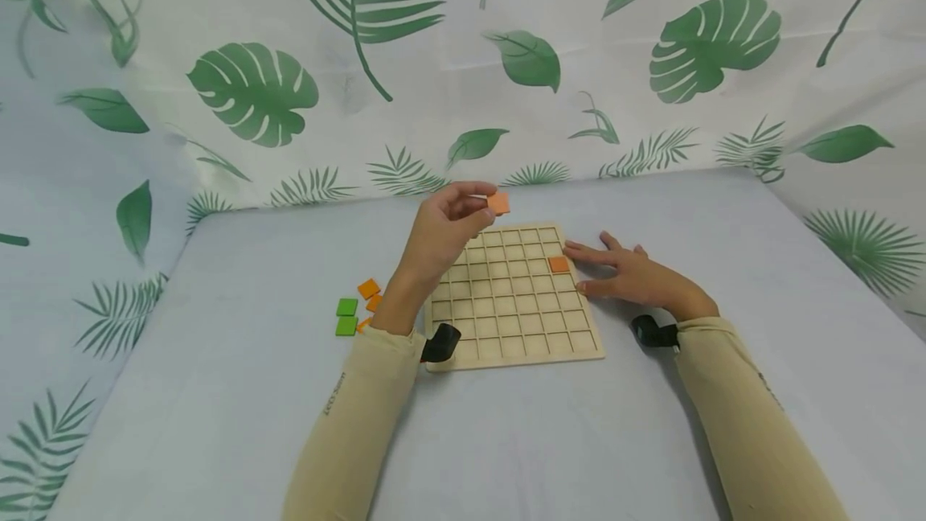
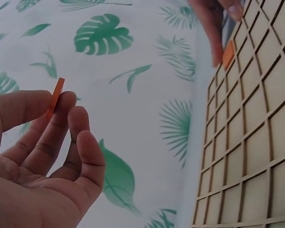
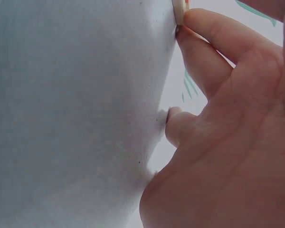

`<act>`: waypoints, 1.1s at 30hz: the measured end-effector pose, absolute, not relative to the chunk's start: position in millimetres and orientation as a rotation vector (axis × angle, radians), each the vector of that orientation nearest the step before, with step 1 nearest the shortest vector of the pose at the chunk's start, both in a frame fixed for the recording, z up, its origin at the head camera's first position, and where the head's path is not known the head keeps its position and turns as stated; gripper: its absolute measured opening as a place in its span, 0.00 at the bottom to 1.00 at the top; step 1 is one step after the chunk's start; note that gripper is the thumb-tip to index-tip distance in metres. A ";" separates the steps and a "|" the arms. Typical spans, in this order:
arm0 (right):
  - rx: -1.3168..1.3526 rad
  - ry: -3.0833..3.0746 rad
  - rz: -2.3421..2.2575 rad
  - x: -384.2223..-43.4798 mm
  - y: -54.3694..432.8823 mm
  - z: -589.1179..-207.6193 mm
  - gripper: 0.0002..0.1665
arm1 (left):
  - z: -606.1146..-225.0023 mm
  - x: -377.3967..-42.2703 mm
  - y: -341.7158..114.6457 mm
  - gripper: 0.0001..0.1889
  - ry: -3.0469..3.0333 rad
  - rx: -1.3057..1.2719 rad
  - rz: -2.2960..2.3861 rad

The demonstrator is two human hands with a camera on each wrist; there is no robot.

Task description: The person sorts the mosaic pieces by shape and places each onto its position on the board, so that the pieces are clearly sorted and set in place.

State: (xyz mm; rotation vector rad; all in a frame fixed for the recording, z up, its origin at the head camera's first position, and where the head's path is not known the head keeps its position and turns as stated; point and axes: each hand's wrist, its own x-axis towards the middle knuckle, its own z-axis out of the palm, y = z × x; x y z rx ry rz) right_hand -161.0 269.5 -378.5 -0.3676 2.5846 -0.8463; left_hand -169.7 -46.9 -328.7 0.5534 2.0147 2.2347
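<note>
My left hand [image 1: 437,239] pinches a small orange square tile [image 1: 499,203] between thumb and fingertips. In the left wrist view, this tile [image 2: 56,98] is held edge-on, raised beside the board. Below in the head view lies a pale wooden grid board [image 1: 531,322], whose upper left part my left hand overlaps. Another orange tile [image 1: 559,264] sits in a cell near the board's right edge. Along that edge rests my right hand [image 1: 637,276], fingers spread, with fingertips [image 3: 192,16] touching the board's side in the right wrist view.
Left of the board, a green tile [image 1: 347,307] and a second green tile [image 1: 346,326] lie near several loose orange tiles [image 1: 369,289], partly hidden by my left forearm. A leaf-patterned cloth [image 1: 434,63] hangs behind the white table [image 1: 239,392].
</note>
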 end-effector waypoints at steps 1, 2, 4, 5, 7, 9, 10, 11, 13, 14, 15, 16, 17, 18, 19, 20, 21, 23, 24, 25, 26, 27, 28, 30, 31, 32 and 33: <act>-0.361 2.585 -0.842 -161.2 269.6 -378.2 0.47 | -330.1 -169.8 -44.9 0.16 2.012 0.549 2.228; -0.356 2.584 -0.839 -161.2 269.8 -377.9 0.47 | -331.5 -170.0 -42.9 0.16 2.011 0.547 2.219; -0.347 2.580 -0.836 -161.0 269.9 -377.3 0.47 | -334.2 -170.3 -39.1 0.16 2.016 0.550 2.198; -0.344 2.579 -0.836 -160.8 269.9 -377.1 0.47 | -335.5 -170.5 -37.4 0.16 2.020 0.553 2.185; -0.340 2.577 -0.837 -160.4 269.9 -376.6 0.47 | -337.7 -171.3 -34.3 0.16 2.021 0.564 2.165; -0.340 2.577 -0.842 -160.2 270.0 -376.2 0.47 | -339.7 -172.1 -32.0 0.16 2.035 0.565 2.145; -0.341 2.577 -0.844 -160.3 269.9 -376.0 0.47 | -340.6 -172.4 -31.1 0.16 2.035 0.561 2.141; -0.341 2.577 -0.844 -160.2 269.8 -375.7 0.47 | -341.5 -172.9 -30.1 0.16 2.039 0.559 2.133; -0.342 2.579 -0.841 -160.4 269.8 -375.6 0.47 | -343.6 -173.8 -28.0 0.16 2.044 0.552 2.115; -0.341 2.580 -0.839 -160.5 269.7 -375.5 0.47 | -344.7 -174.2 -26.9 0.16 2.044 0.552 2.108; -0.341 2.582 -0.835 -160.5 269.7 -375.5 0.47 | -346.0 -174.6 -25.6 0.16 2.042 0.550 2.101; -0.340 2.583 -0.832 -160.5 269.7 -375.6 0.47 | -347.4 -175.0 -24.2 0.16 2.044 0.553 2.089; -0.337 2.582 -0.831 -160.6 269.6 -375.6 0.48 | -349.0 -175.5 -22.8 0.16 2.050 0.556 2.074; -0.342 2.583 -0.828 -160.7 269.4 -375.8 0.48 | -350.6 -176.0 -21.4 0.16 2.051 0.556 2.063; -0.346 2.585 -0.823 -161.0 269.0 -375.8 0.48 | -351.8 -176.2 -20.2 0.16 2.053 0.553 2.056; -0.345 2.584 -0.820 -161.2 268.5 -375.7 0.48 | -353.1 -176.4 -19.0 0.16 2.055 0.551 2.047; -0.348 2.585 -0.815 -161.2 268.2 -375.7 0.48 | -354.4 -176.8 -17.8 0.16 2.057 0.550 2.037; -0.357 2.586 -0.808 -161.5 267.4 -375.5 0.48 | -356.3 -177.5 -15.6 0.17 2.065 0.554 2.014; -0.360 2.588 -0.803 -161.7 267.4 -375.6 0.48 | -357.2 -177.8 -14.7 0.17 2.068 0.552 2.005; -0.357 2.588 -0.802 -161.8 267.5 -375.6 0.48 | -357.8 -177.8 -13.7 0.17 2.077 0.552 1.993; -0.356 2.587 -0.801 -161.8 267.7 -375.6 0.48 | -358.7 -178.3 -12.8 0.17 2.085 0.552 1.980; -0.357 2.587 -0.805 -161.8 268.1 -375.6 0.48 | -359.4 -178.5 -12.1 0.17 2.097 0.549 1.964; -0.354 2.585 -0.812 -161.6 268.4 -375.5 0.48 | -360.2 -178.7 -11.3 0.16 2.110 0.547 1.950; -0.352 2.585 -0.812 -161.8 269.1 -375.9 0.48 | -362.5 -179.6 -9.9 0.16 2.134 0.533 1.920; -0.355 2.585 -0.815 -161.7 269.4 -375.9 0.48 | -363.5 -179.9 -9.0 0.16 2.148 0.530 1.903; -0.361 2.586 -0.816 -161.6 269.7 -375.9 0.48 | -364.6 -180.3 -8.2 0.16 2.160 0.526 1.883; -0.366 2.587 -0.818 -161.4 269.9 -375.8 0.47 | -365.7 -180.6 -7.4 0.16 2.178 0.521 1.859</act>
